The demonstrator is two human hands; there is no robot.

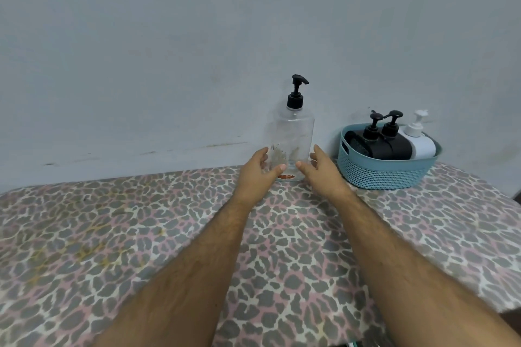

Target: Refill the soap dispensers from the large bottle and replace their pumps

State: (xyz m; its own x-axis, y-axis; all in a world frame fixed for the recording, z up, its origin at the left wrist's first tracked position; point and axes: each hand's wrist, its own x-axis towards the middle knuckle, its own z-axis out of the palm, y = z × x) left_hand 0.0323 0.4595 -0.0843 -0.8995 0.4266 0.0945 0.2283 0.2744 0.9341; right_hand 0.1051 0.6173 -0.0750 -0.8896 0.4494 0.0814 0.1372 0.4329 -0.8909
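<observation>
A large clear bottle (pixel 293 129) with a black pump stands upright at the back of the table, against the wall; it looks nearly empty, with a red patch at its base. My left hand (pixel 258 170) wraps its lower left side, thumb on the front. My right hand (pixel 321 169) wraps the lower right side, thumb also on the front. Fingers of both hands show blurred through the plastic. Two black dispensers (pixel 394 146) and a white dispenser (pixel 421 145), all with pumps on, lie tilted in a teal basket (pixel 380 175) to the right.
The table (pixel 141 234) carries a grey and pink leopard-print cloth. A pale wall (pixel 197 51) rises directly behind the bottle and basket. The basket stands close to my right hand. The table's right edge drops off at the far right.
</observation>
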